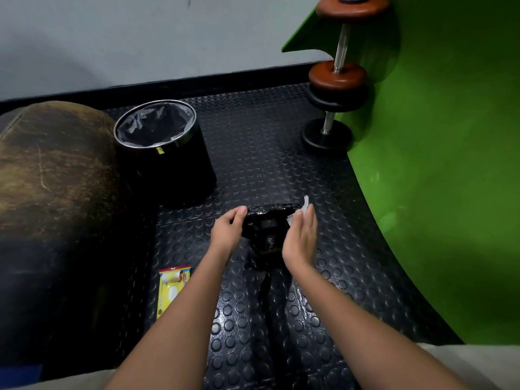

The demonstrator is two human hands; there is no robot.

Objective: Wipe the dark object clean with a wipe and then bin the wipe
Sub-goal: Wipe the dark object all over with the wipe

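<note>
A glossy black object (pixel 267 226), shaped like a small weight, stands on the studded rubber floor in the middle of the view. My left hand (pixel 228 230) grips its left end with curled fingers. My right hand (pixel 300 236) lies against its right side with straight fingers, pressing a white wipe (pixel 302 208) onto it; only the wipe's edges show above my fingers. A black round bin (pixel 166 153) with a grey liner stands open to the back left, about a hand's length from the object.
A yellow wipe packet (pixel 172 291) lies on the floor beside my left forearm. A large brown leather bag (pixel 53 192) fills the left. Dumbbells (pixel 334 88) lean against the green wall (pixel 436 164) at the back right.
</note>
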